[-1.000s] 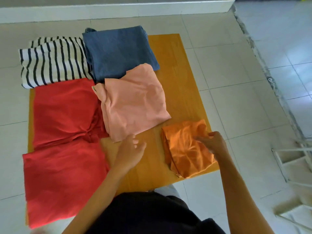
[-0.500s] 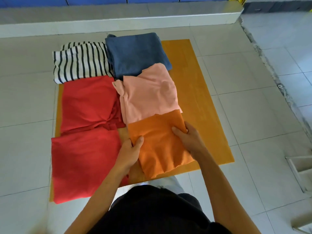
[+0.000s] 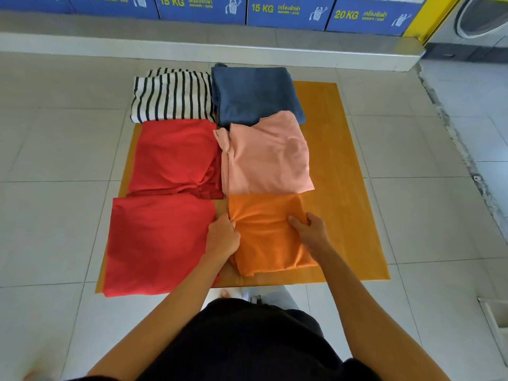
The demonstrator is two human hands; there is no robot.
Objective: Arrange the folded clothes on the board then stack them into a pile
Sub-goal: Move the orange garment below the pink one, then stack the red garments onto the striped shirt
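Note:
Several folded clothes lie in two columns on an orange-brown board [image 3: 338, 171] on the floor. The left column holds a striped piece [image 3: 171, 97], a red piece [image 3: 173, 155] and a larger red piece [image 3: 156, 243]. The right column holds a blue piece [image 3: 253, 94], a pink piece [image 3: 266, 158] and an orange piece [image 3: 264, 235] just below the pink one. My left hand [image 3: 222, 236] pinches the orange piece's left edge. At its upper right edge, my right hand [image 3: 309, 229] grips the fabric.
The board rests on a pale tiled floor [image 3: 428, 149]. A low white ledge [image 3: 192, 48] runs along the back, with blue washing machine panels [image 3: 288, 9] behind it. A white object [image 3: 494, 323] sits at the right edge near me.
The orange piece moved left from the board's near right corner to a spot directly under the pink piece. Both hands closed on it and straightened it.

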